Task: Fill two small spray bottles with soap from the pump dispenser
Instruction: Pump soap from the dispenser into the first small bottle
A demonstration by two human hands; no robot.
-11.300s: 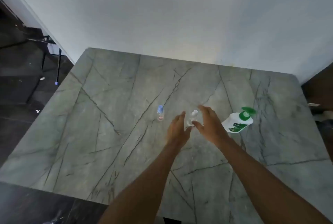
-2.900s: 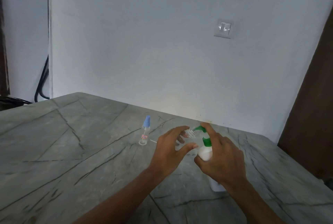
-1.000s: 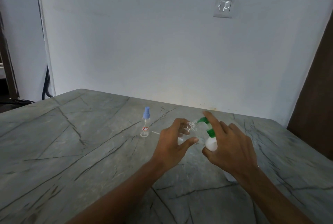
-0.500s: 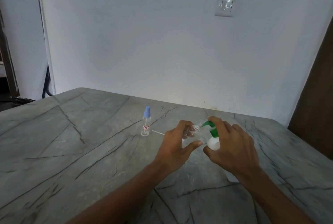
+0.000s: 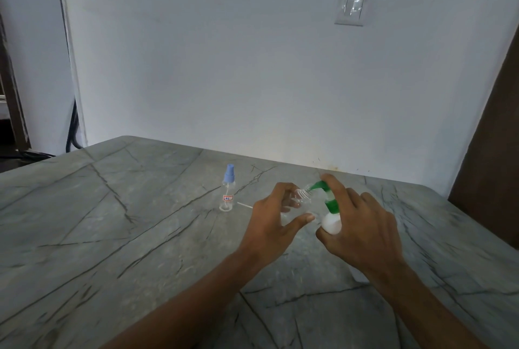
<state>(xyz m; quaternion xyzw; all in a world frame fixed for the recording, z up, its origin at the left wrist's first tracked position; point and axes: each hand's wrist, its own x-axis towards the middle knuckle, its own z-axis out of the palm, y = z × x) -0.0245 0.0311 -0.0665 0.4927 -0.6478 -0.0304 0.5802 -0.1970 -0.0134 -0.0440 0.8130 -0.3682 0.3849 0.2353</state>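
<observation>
Grey marble table, your left hand gripped an uncapped bottle, right hand clasped the dispenser, forefinger on its pump.

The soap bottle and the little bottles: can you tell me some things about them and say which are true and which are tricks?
1. The left hand holds a clear bottle at the green pump spout. True.
2. The blue-capped bottle lies on its side. False: it stands upright on the table.
3. The right hand has a finger on the pump. True.
4. The blue-capped bottle is in a hand. False: it stands alone, left of both hands.
5. A light switch is on the wall. True.
</observation>
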